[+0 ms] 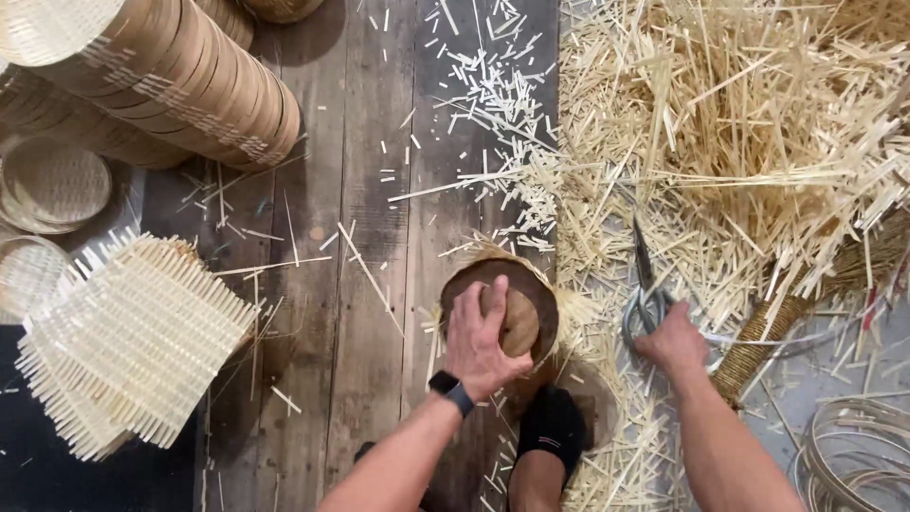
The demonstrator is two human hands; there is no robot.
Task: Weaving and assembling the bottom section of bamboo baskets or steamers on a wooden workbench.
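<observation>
My left hand (479,337) presses down on a round wooden knob on a brown wooden disc (531,284), which sits on a woven bamboo piece whose pale strip ends stick out around the rim. A black watch is on that wrist. My right hand (671,339) grips the handles of metal scissors (645,284) that lie on the bamboo scraps, blades pointing away from me. My foot in a black sock (552,429) rests just below the disc.
A big heap of cut bamboo strips (739,133) covers the right side. A pile of square woven mats (128,341) lies at left, stacked round bamboo rims (180,85) at top left. A straw broom (806,303) and coiled strips (858,446) are at right. Dark wooden planks (351,313) run between.
</observation>
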